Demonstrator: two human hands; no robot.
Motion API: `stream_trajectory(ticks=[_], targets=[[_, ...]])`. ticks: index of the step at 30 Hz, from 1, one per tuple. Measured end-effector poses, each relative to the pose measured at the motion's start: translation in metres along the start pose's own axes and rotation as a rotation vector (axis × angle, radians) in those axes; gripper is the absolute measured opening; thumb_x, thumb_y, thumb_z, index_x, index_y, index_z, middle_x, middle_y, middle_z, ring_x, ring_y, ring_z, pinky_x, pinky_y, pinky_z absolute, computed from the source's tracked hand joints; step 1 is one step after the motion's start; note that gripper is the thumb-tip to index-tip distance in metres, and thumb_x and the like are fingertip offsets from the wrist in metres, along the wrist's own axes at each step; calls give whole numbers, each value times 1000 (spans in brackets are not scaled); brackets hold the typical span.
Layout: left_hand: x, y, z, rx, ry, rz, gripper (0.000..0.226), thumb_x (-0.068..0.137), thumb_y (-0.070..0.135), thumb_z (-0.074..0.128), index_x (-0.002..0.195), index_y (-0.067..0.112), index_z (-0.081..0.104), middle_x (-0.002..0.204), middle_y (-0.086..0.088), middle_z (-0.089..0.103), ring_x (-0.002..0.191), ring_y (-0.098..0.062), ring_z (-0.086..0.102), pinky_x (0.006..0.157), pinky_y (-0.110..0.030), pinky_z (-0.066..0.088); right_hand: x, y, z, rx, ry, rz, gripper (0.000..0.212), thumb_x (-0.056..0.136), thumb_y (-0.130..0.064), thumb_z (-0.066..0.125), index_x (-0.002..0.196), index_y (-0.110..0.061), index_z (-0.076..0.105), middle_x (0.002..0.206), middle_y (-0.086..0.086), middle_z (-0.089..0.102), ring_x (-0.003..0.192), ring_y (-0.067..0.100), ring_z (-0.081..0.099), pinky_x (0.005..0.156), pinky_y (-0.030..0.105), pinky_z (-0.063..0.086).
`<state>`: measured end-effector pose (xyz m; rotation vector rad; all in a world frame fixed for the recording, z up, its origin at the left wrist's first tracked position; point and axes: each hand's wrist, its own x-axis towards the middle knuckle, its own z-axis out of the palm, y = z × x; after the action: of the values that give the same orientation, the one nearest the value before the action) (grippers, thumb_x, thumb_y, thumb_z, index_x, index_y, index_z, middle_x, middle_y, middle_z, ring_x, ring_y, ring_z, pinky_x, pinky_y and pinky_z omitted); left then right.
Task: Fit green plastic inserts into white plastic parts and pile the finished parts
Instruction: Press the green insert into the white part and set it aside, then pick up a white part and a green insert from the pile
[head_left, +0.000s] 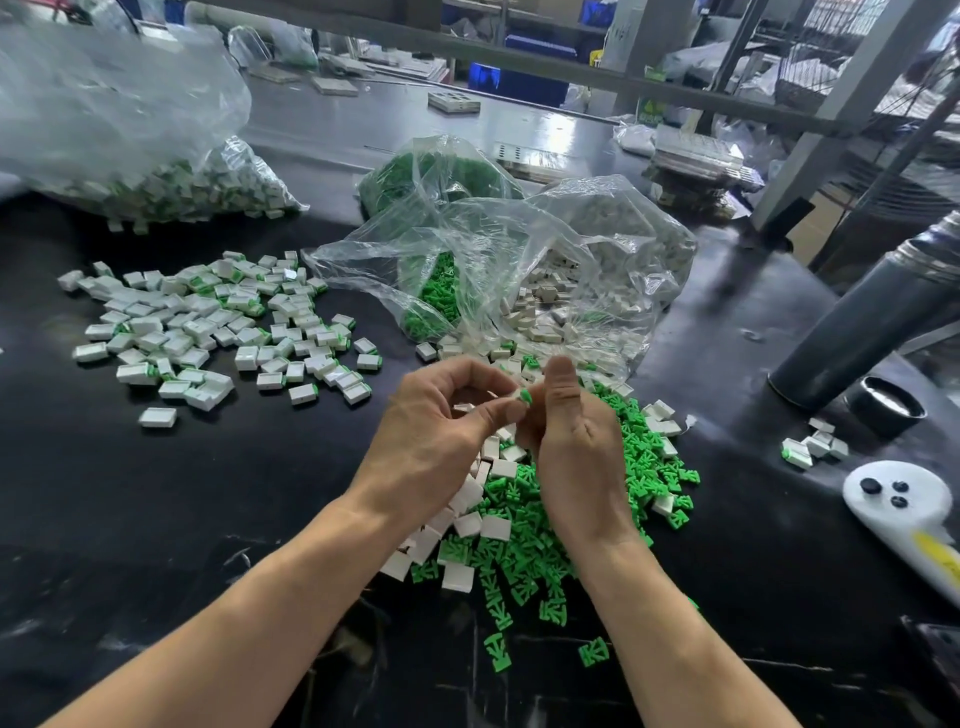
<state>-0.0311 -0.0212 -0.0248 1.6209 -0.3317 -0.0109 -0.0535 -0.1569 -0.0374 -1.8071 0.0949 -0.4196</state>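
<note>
Left hand (441, 431) and right hand (571, 447) pinch one green insert (525, 397) into a white part between them (mostly hidden); finished pile (218, 332) sizeable at left, loose parts heap (519, 519) remains

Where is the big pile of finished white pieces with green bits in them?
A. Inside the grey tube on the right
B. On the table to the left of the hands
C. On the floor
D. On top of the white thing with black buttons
B: the finished parts lie spread on the black table, to the left of the left hand and the right hand.
</note>
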Motion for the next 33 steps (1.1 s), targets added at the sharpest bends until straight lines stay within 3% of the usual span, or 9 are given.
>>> stream_trajectory(ticks=[4, 8, 16, 21, 25, 29, 33], targets=[[2, -1, -5, -7, 44, -4, 9, 88, 10, 79, 89, 18, 73, 75, 8, 73, 67, -1, 64, 60, -16, 51, 1, 1, -13, 2, -28, -105, 25, 102, -46, 58, 93, -26, 69, 83, -2, 70, 70, 9, 60, 63, 33, 47], [3, -2, -7, 31, 41, -9, 7, 90, 10, 77, 94, 14, 74, 83, -1, 75, 72, -7, 66, 65, -20, 55, 0, 3, -15, -33, -84, -155, 5, 98, -30, 71, 100, -26, 73, 91, -11, 74, 87, 8, 69, 73, 16, 52], [-2, -3, -6, 223, 2, 63, 16, 86, 20, 82, 96, 28, 71, 83, 13, 72, 73, -8, 67, 69, -34, 60, 0, 4, -14, -82, -10, -85, 9, 99, -26, 70, 90, -26, 71, 80, -14, 71, 74, 4, 64, 66, 12, 46], [-3, -3, -8, 435, 33, 194, 15, 84, 29, 83, 93, 34, 72, 89, 20, 66, 79, -6, 65, 69, -24, 56, -1, 4, -12, -94, 0, -23, 11, 100, -29, 68, 90, -25, 70, 77, -14, 70, 65, 1, 59, 59, 16, 47], [3, -9, -24, 635, 74, 125, 12, 86, 32, 79, 94, 33, 70, 93, 22, 58, 83, 2, 59, 83, -22, 55, 2, 5, -20, -206, 37, -8, 15, 99, -37, 68, 87, -28, 70, 77, -15, 70, 69, 5, 63, 60, 23, 50], [13, -15, -49, 845, 172, -14, 13, 92, 30, 74, 103, 23, 72, 102, 7, 65, 94, -13, 63, 93, -39, 56, 5, 11, -28, -422, 86, 13, 19, 98, -41, 67, 86, -27, 70, 70, -11, 66, 69, 9, 61, 64, 31, 49], [24, -18, -67, 987, 316, -63, 16, 93, 28, 74, 106, 19, 74, 108, -5, 71, 99, -27, 66, 91, -42, 54, 8, 10, -34, -539, 110, 43, 18, 98, -42, 66, 92, -27, 72, 77, -12, 68, 75, 13, 64, 72, 35, 53]])
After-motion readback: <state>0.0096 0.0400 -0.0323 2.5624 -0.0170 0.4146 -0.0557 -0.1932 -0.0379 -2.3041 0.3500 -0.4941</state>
